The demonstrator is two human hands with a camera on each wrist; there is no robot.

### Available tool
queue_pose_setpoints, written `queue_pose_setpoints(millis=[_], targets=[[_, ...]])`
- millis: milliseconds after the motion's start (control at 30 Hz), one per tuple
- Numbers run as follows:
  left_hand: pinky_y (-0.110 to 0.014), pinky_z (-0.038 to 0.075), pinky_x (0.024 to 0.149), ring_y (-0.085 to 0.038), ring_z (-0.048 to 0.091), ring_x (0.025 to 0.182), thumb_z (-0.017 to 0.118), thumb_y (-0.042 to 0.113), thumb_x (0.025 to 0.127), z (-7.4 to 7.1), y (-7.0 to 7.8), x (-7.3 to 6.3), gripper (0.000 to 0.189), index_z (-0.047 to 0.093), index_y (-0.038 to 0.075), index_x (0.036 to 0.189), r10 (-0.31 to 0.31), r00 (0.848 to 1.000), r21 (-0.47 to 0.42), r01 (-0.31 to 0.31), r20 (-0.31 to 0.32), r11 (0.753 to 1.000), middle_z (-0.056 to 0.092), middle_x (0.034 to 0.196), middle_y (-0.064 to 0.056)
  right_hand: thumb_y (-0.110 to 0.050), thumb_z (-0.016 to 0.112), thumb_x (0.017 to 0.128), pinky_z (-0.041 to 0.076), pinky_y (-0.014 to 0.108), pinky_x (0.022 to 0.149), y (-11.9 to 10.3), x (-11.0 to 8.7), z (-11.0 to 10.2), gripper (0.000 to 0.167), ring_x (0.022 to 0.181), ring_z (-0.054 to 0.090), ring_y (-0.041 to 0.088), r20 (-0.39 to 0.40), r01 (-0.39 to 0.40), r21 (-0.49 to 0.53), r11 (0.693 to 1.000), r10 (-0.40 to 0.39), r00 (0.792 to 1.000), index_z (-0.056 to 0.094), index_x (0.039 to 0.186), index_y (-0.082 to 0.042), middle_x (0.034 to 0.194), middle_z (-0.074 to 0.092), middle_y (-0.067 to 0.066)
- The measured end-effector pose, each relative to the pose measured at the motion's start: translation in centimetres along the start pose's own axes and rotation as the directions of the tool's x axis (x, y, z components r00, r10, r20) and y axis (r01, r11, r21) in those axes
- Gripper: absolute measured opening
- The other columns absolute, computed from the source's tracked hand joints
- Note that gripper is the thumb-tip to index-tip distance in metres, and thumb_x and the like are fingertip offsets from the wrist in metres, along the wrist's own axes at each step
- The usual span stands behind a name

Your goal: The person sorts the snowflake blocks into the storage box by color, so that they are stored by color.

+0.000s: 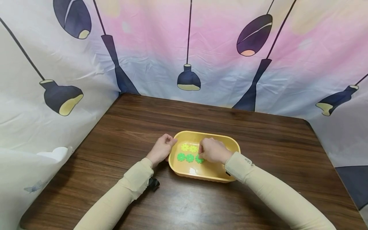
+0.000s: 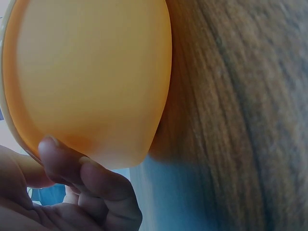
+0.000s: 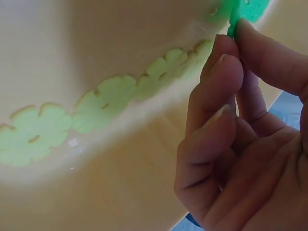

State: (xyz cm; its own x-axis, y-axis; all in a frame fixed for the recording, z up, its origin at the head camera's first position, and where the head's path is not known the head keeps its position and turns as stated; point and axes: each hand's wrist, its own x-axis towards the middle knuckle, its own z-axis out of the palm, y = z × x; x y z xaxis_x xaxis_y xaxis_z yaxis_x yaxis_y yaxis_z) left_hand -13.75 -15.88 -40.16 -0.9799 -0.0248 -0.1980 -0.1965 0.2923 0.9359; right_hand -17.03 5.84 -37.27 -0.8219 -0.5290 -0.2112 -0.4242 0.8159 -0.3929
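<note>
I had the left hand [image 1: 161,149] pinching the rim of the yellow tray [image 1: 198,174] on the desk [image 1: 143,118]. Right hand's [image 1: 214,150] fingers clamped a green flower piece [image 3: 234,20] inside, beside two green pieces [image 1: 189,158]. Judged step: lining up; next called for gentle release.

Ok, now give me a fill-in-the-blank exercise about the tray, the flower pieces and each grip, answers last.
In the head view, the left-hand grip holds the tray at its ____ end.
The right-hand grip pinches a piece coloured ____.
The head view shows ____ yellow pieces in the tray.
The wood-grained table is dark ____.
Missing words: left; green; two; brown.
</note>
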Motion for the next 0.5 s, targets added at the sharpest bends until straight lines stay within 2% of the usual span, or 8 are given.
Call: queue_pose_setpoints(millis=[500], targets=[[-0.027,0.039,0.039,-0.013,0.044,0.042,0.051,0.023,0.102,0.03,-0.08,0.02,0.021,0.047,0.003,0.097,-0.006,1.0,0.0,0.006,0.0,1.0,0.05,0.07,-0.007,-0.02,0.08,0.082,0.044,0.032,0.054,0.0,-0.03,0.35,0.017,0.061,0.054,0.011,-0.014,0.013,0.02,1.0,-0.013,1.0,0.065,0.074,-0.018,0.074,0.06,-0.009]])
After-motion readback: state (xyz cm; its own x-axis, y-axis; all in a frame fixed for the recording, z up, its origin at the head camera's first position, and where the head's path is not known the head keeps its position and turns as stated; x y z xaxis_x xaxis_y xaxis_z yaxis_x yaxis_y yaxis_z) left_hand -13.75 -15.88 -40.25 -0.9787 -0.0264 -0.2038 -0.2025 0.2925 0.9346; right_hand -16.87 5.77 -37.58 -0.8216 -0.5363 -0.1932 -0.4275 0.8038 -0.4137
